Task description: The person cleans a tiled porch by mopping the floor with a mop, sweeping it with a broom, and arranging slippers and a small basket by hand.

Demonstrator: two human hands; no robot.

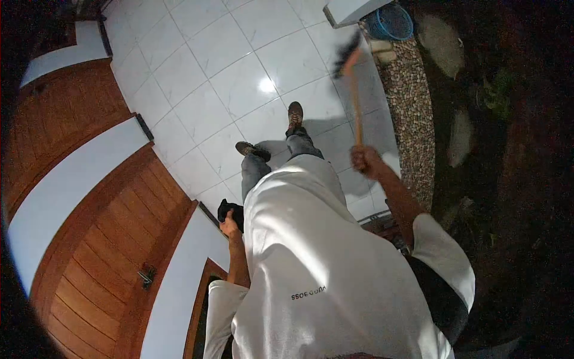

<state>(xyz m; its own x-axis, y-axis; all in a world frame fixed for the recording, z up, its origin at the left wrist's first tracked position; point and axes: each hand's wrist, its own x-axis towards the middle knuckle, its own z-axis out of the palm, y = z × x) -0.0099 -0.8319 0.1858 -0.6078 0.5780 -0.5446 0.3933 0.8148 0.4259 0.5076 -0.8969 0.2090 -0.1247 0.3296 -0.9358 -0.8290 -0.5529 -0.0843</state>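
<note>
My right hand [367, 162] is closed around the light wooden-coloured handle of a broom [356, 107]. The broom is held out over the tiles at the right, its orange head and dark bristles pointing away from me and blurred. At my left side, my left hand [228, 225] grips a black, soft-looking item [226, 209]. I cannot make out what kind of thing it is, and part of it lies against my trousers and white shirt.
White tiles [197, 90] cover the floor under my shoes. Wooden doors [113, 239] line the left wall. On the right run a pebble strip [409, 107] and dark ground with flat stones. A blue basket [391, 23] stands beside a white pillar base [353, 11].
</note>
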